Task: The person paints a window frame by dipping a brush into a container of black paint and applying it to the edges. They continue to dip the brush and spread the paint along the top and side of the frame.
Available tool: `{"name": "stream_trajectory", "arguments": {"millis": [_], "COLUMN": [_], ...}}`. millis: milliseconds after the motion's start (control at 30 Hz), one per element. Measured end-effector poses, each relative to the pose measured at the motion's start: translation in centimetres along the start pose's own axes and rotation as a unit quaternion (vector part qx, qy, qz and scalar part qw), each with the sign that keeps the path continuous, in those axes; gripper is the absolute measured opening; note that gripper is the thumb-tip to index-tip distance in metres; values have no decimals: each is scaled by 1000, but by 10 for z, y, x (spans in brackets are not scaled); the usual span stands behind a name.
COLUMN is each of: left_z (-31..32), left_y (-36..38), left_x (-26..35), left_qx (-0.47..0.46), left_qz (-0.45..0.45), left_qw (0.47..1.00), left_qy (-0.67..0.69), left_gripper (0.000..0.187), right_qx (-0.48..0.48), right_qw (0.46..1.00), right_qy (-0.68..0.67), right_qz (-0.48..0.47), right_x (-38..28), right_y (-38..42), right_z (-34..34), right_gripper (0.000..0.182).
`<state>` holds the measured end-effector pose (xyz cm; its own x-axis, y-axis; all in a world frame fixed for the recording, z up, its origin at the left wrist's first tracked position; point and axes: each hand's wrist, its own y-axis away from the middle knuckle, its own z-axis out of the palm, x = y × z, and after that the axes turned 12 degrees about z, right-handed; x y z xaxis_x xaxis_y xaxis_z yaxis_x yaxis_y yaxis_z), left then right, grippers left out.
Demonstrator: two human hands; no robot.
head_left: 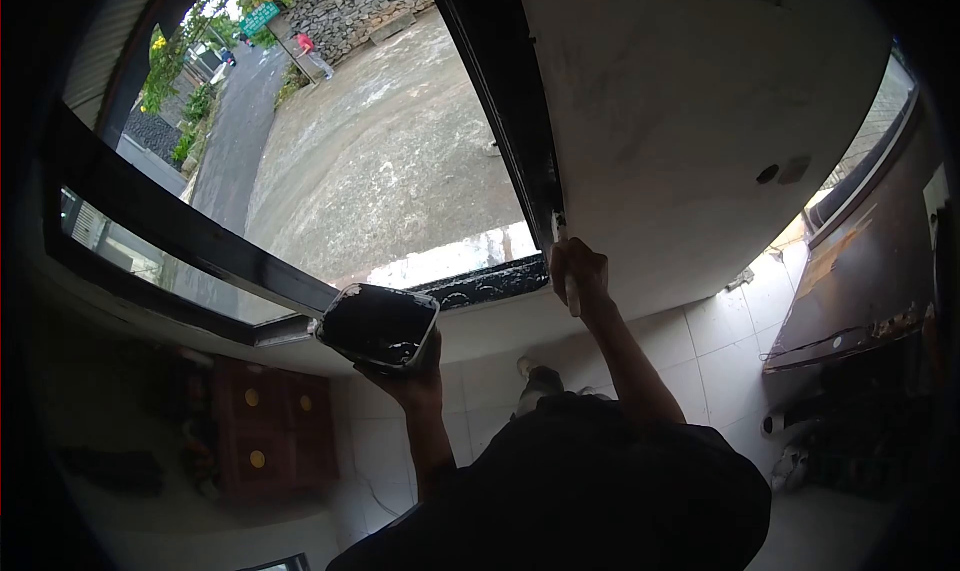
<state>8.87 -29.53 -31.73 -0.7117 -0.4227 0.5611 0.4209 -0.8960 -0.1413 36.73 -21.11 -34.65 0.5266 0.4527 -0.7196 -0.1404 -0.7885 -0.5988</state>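
My left hand (pixel 415 371) holds a square tub (pixel 378 328) of black paint from below and its right side, just under the window sill. Closed around the pale handle of a paintbrush (pixel 572 296), my right hand (pixel 578 269) is beside the lower right corner of the window frame (pixel 515 121). The brush head points up against the black frame, and its tip is hard to make out. Black paint on the sill (pixel 490 284) looks wet and shiny.
A white wall (pixel 660 161) stretches right of the window. Below left stands a brown drawer cabinet (pixel 275 421); on the right are a dark brown panel (pixel 850 281) and white floor tiles (pixel 720 321). Outside, a person in red (pixel 306 47) stands near a stone wall (pixel 350 6).
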Motion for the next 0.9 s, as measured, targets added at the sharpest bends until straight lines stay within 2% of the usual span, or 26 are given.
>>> {"name": "stream_trajectory", "arguments": {"millis": [67,200,267,300,333,367,433,467,533,567,633,700,733,800,833,867,900], "left_z": [5,-4,-12,-18,-24,-28,-30,-28,-17,-16,-11,-13,-20,-40,-51,-62,-77], "left_y": [5,16,16,16,15,13,6,3,-7,-10,-13,-18,-17,-9,-9,-9,-7], "left_x": [1,7,8,8,8,5,2,2,5,9,22,34,42,55,60,63,65], "left_qx": [2,19,27,17,18,7,0,-2,-12,-14,-19,-23,-19,-7,-10,-15,7], "left_qz": [-3,-3,-10,-26,-35,-60,-97,-99,-81,-72,-74,-74,-79,-84,-101,-120,-133], "left_qw": [1000,1000,999,1000,999,998,995,995,997,997,997,997,997,996,993,989,986], "left_qy": [6,-6,13,4,9,16,10,16,8,-4,4,17,14,20,55,89,97], "left_gripper": [82,82,84,85,85,84,84,84,83,83,83,84,84,84,83,83,82], "right_qx": [34,28,68,69,117,117,169,158,255,253,284,234,214,176,154,156,132], "right_qw": [998,998,998,996,990,992,982,983,959,958,937,960,957,977,978,981,985], "right_qy": [20,20,-13,-34,-19,-27,-60,-76,-21,-21,84,61,134,94,138,114,102], "right_qz": [43,47,-4,-49,-75,-44,-58,-47,-124,-131,-187,-143,-145,-70,-21,-7,36], "right_x": [-3,-4,-27,-32,-36,-50,-72,-90,-106,-109,-102,-64,-46,-20,1,-2,20], "right_y": [11,26,6,-7,-22,-40,-80,-90,-105,-105,-94,-66,-47,-1,22,35,59], "right_z": [2,2,-9,-14,-10,-18,-25,-34,-33,-30,-23,1,11,33,44,51,59], "right_gripper": [23,13,18,14,15,9,13,14,18,18,21,19,19,17,15,24,24]}}
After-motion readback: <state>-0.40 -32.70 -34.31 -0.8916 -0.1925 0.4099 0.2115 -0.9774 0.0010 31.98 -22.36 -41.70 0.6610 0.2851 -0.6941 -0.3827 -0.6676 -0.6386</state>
